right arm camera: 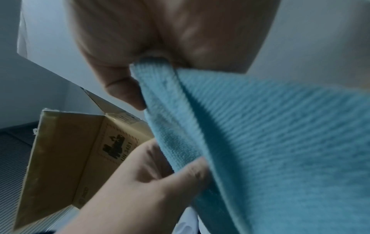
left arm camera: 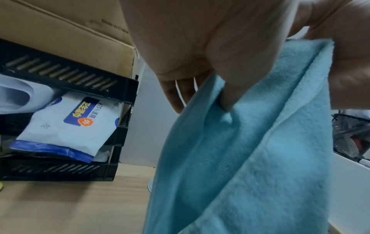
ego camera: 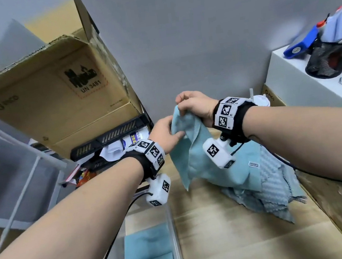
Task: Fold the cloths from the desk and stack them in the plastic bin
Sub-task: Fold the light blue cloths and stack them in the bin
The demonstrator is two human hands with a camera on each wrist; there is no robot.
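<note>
Head view shows both hands – right hand [ego camera: 194,106], left hand [ego camera: 164,133] – pinching the limp, light blue cloth [ego camera: 193,157] at its top edge, best gripped by corners.

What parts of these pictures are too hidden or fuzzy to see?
- Clear plastic bin, head view: the bottom edge cuts it off, so the count of folded blue cloths inside is unknown.
- Pile of blue cloths on the desk, head view: the held light blue cloth covers part.
- Right hand, right wrist view: blurred, fingertips unclear.
</note>
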